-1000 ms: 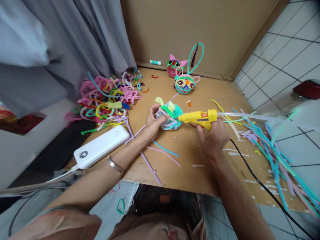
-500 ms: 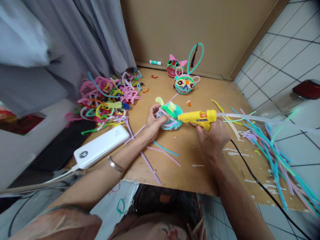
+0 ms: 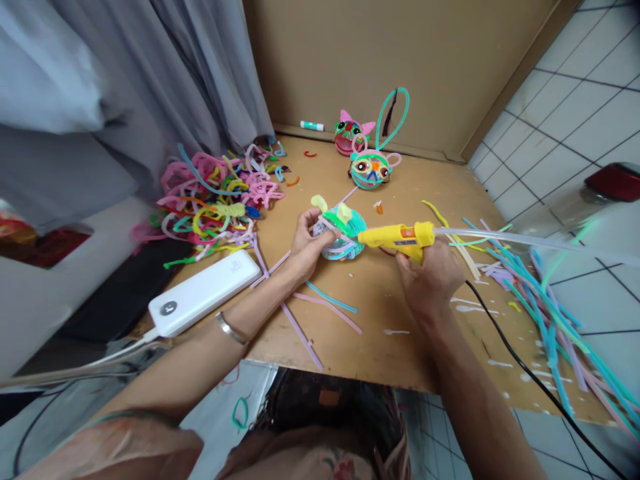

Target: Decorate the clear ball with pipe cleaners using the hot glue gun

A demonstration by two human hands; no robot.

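My left hand (image 3: 311,241) is closed on a round pipe-cleaner ornament (image 3: 354,230), wrapped in turquoise, green and lilac, with pale yellow tufts on top. Its thumb presses on the ornament's near face. In my right hand (image 3: 434,275) is a yellow hot glue gun (image 3: 397,236), fingers wrapped round the handle. The gun points left, its nozzle close by the ornament's right side; whether they touch I cannot tell. A long clear glue stick (image 3: 505,236) juts from the gun's back end.
Two finished-looking animal-faced ornaments (image 3: 370,168) stand at the back by a glue tube (image 3: 312,125). Tangled pipe cleaners (image 3: 215,193) fill the left, above a white power bank (image 3: 205,293). More pipe cleaners (image 3: 550,327) lie at right, where the gun's black cord (image 3: 505,347) runs.
The glue gun in my right hand has shifted very slightly to the right. My left hand keeps the ornament in the same place.
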